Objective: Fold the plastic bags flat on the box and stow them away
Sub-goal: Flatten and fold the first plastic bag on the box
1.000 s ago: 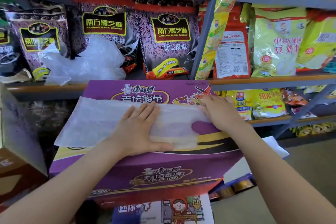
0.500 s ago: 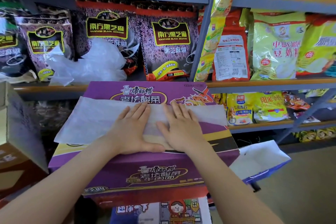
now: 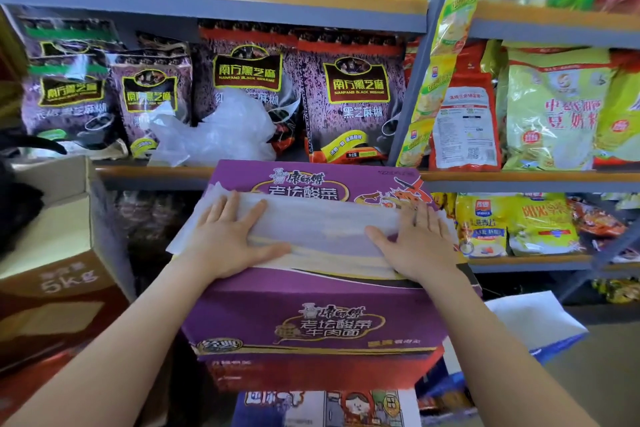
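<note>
A translucent white plastic bag [image 3: 322, 229] lies flattened in a long strip across the top of a purple noodle box [image 3: 311, 322]. My left hand [image 3: 225, 239] presses flat on the bag's left part, fingers spread. My right hand [image 3: 415, 246] presses flat on its right end, near the box's right edge. Neither hand grips anything. A crumpled heap of more clear plastic bags [image 3: 221, 135] sits on the shelf just behind the box.
Metal shelves [image 3: 242, 3] hold black sesame packets [image 3: 349, 97] and yellow soy-milk packs [image 3: 550, 107]. An open brown carton [image 3: 52, 253] stands at the left. A white-and-blue bag [image 3: 530, 326] lies low right. More boxes are stacked under the purple one.
My right hand slid from the bag's middle out to its right end, smoothing it. The left hand shifted slightly left. The camera moved closer.
</note>
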`<state>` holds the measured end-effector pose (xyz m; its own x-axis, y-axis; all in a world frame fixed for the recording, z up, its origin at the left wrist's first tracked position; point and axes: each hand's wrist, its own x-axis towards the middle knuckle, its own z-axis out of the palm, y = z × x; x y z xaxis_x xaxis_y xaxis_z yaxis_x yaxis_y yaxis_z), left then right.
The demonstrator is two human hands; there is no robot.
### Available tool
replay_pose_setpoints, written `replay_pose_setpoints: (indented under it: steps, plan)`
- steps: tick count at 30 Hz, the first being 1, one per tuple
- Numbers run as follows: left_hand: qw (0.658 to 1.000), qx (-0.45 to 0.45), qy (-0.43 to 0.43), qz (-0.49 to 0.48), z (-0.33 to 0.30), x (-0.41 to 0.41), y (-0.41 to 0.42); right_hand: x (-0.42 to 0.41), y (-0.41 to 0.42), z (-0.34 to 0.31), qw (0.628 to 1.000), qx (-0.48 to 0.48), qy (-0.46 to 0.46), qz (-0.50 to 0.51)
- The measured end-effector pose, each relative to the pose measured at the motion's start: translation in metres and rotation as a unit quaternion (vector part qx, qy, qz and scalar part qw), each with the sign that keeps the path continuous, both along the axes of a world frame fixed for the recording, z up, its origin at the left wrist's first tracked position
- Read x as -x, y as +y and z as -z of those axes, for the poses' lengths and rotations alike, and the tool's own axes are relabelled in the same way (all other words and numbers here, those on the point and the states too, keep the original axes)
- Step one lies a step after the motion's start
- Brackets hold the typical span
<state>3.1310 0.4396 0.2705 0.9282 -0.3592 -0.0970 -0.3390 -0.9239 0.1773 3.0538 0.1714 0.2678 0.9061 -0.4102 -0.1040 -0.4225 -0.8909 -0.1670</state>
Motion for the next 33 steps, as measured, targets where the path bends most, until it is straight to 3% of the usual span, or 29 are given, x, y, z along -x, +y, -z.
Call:
replay_pose_setpoints:
  steps: [6,9,12,15,18,21,24,25,27,29,33]
  plan:
    - [0.998,-0.029,0.003,-0.055,-0.003,0.001,0.001,-0.005,-0.001,0.000,1.000,-0.009,-0.001,0.023]
    - [0.998,-0.028,-0.059,-0.010,-0.007,0.007,-0.005,-0.017,0.006,-0.006,0.997,0.015,-0.036,-0.069]
    - [0.989,0.051,-0.103,0.096,-0.012,0.019,-0.015,-0.035,0.019,-0.026,0.989,-0.010,-0.049,-0.137]
    - [0.951,0.115,-0.145,0.246,-0.011,0.039,-0.028,-0.052,0.027,-0.040,0.986,0.011,-0.006,-0.169]
    - [0.894,0.051,-0.282,0.346,0.004,0.055,-0.034,-0.056,0.025,-0.046,0.982,0.000,0.059,-0.179]
    - [0.866,0.047,-0.310,0.389,0.019,0.067,-0.034,-0.046,0.019,-0.050,0.973,-0.016,0.092,-0.210]
    - [0.867,0.091,-0.319,0.371,0.034,0.072,-0.035,-0.033,0.017,-0.059,0.963,-0.014,0.112,-0.246]
    - [0.868,0.111,-0.328,0.355,0.036,0.072,-0.036,-0.030,0.014,-0.060,0.961,-0.042,0.098,-0.256]
    - [0.871,0.152,-0.335,0.326,0.038,0.070,-0.035,-0.019,0.008,-0.062,0.949,-0.202,0.070,-0.232]
    - [0.872,0.192,-0.319,0.317,0.040,0.067,-0.031,-0.006,0.004,-0.063,0.903,-0.373,0.057,-0.204]
    - [0.874,0.279,-0.271,0.291,0.033,0.064,-0.022,0.014,-0.002,-0.061,0.879,-0.414,0.045,-0.232]
